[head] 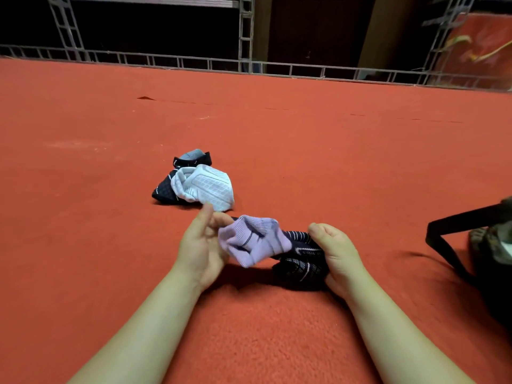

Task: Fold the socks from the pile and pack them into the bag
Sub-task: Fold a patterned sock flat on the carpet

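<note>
Two bare forearms reaching in from below, ending in the left hand [200, 249] and right hand [339, 254]. No sleeves, gloves, rings or watch visible; nails short.

Matt red felt-like carpet [249, 120] with a slightly fuzzy nap, soft knitted cloth socks, ribbed lilac sock [255, 239], dark mesh-knit sock [302, 264], pale grid-textured sock [207, 187], dull woven bag [493, 253] with matt black webbing strap [443, 245], grey metal railing [246, 31]
</note>
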{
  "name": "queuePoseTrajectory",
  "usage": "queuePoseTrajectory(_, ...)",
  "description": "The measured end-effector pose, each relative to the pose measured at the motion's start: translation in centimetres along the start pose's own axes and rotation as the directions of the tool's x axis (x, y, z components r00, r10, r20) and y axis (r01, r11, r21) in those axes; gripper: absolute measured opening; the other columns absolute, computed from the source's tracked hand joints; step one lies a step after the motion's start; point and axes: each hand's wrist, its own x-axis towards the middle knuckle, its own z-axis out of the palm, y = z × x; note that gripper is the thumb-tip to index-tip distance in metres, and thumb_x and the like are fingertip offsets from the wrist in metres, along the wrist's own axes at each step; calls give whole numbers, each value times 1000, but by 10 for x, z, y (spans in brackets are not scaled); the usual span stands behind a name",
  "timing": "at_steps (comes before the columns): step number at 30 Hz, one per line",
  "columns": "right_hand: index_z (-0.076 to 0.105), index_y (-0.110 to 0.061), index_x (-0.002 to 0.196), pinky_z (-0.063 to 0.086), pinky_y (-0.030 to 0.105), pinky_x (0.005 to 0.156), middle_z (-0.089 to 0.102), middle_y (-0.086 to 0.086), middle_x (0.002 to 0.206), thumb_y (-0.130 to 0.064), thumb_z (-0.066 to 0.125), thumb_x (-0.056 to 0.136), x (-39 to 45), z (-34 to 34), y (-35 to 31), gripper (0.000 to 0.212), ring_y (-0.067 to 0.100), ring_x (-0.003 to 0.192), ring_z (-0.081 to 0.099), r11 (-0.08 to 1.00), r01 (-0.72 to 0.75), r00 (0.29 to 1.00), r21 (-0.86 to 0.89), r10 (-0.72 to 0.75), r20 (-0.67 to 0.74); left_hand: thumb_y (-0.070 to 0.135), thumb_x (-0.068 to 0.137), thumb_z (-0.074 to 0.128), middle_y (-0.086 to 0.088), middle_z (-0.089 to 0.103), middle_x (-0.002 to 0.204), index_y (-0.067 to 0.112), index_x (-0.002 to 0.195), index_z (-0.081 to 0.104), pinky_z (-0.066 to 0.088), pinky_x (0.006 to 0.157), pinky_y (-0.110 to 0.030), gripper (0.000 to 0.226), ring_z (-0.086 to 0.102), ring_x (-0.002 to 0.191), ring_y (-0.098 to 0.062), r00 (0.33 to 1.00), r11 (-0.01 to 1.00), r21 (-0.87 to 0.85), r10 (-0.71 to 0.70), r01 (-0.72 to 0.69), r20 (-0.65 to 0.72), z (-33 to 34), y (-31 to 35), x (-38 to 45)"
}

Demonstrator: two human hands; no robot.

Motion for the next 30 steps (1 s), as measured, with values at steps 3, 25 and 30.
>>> queuePoseTrajectory(3, 49, -21, 60, 39, 32, 58, 49, 9, 64, -61, 89, 27, 4, -7, 2, 66, 20, 59, 48, 991, -79, 997, 108, 79, -2, 46, 90, 48, -7, 59, 53, 16, 41, 55, 47, 73, -37, 58, 61, 63, -26, 980, 987, -135, 63, -89, -191, -7, 11, 7)
queuePoseTrajectory(25, 74, -4, 98, 58, 37, 75, 71, 19, 97, -44, 73, 69, -22, 15, -6, 50, 28, 81, 71, 812, -515, 826, 273, 387, 409, 18, 76, 74, 7, 67, 90, 30, 88, 62, 43, 75, -9, 20, 59, 80, 5, 936, 438, 828, 205, -350, 288, -14, -31, 7)
queuePoseTrajectory(30, 69, -12, 97, 50, 36, 78, 73, 9, 94, -50, 68, 73, -19, 0, -18, 45, 17, 77, 66, 878, -189, 959, -439, 262, 112, 17, 77, 75, 13, 63, 84, 26, 83, 63, 43, 75, -17, 17, 56, 78, 2, 955, 323, 900, 52, -292, 291, -16, -36, 12)
